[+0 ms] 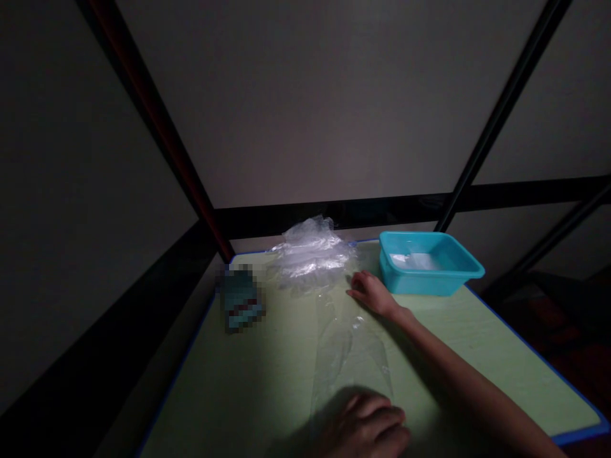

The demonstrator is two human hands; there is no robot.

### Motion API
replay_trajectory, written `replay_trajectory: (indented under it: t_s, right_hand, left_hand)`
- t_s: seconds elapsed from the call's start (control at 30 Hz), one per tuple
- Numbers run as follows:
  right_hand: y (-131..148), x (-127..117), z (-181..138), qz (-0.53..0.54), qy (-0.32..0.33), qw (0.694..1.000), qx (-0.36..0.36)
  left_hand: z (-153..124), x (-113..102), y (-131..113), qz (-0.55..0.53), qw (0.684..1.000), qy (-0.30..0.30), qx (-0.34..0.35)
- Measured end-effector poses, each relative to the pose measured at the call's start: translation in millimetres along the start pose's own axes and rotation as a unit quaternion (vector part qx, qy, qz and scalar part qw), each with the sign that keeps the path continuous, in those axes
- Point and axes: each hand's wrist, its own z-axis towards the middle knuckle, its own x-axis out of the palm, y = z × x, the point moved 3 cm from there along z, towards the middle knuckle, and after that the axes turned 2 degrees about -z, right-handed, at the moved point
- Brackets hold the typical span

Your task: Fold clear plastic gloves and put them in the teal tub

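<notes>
A clear plastic bag (351, 356) lies stretched lengthwise on the table in front of me. My left hand (365, 426) is at its near end, at the bottom of the view, with fingers curled down onto the plastic. Toward the far end, my right hand (372, 294) rests low beside the bag's upper edge. Its fingers are loosely bent, and a gap shows between thumb and forefinger. Just beyond lies a crumpled pile of clear plastic bags (310, 254). To the right of that hand stands a turquoise plastic basin (424, 283).
The light green table (267, 381) has a blue edge. A blurred-out greenish item (242, 299) lies at its left side. Whitish material (420, 261) shows inside the basin. A panelled wall (324, 114) with dark strips rises directly behind the table.
</notes>
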Motion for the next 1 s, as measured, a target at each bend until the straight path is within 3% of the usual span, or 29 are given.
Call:
replay_trajectory:
  t_s: [0.07,0.13,0.23,0.33,0.43,0.5,0.6,0.67,0.8,1.0]
  right_hand:
    - [3,-8,-4,0.014,-0.001,1.000,-0.011]
    - [6,-16,-13,0.029,-0.001,0.999,-0.019]
    - [9,-22,-35,0.043,0.007,0.999,-0.025]
    - [16,-26,-61,0.039,0.004,0.999,-0.025]
    - [32,-34,-87,0.028,0.013,0.998,-0.060]
    - [47,-42,-105,0.020,0.053,0.990,-0.132]
    - [70,-48,-135,0.013,0.162,0.940,-0.300]
    - [78,-47,-151,0.018,0.184,0.919,-0.349]
    - [80,-38,-164,0.037,0.166,0.922,-0.347]
    - [78,-40,-167,0.040,0.173,0.922,-0.344]
  left_hand:
    - [1,-7,-1,-0.009,1.000,0.007,0.007]
    - [-3,-25,9,-0.023,0.999,0.002,-0.039]
    - [-12,-58,42,-0.016,0.983,-0.063,-0.171]
    - [-17,-76,75,0.004,0.974,-0.081,-0.212]
    - [-19,-78,89,-0.012,0.981,-0.056,-0.184]
    - [-21,-79,89,-0.045,0.980,-0.066,-0.183]
    - [-25,-83,87,-0.120,0.963,-0.112,-0.212]
    - [-27,-85,87,-0.169,0.948,-0.131,-0.236]
    - [-28,-80,95,-0.282,0.917,-0.126,-0.253]
    - [-32,-64,108,-0.431,0.846,-0.138,-0.283]
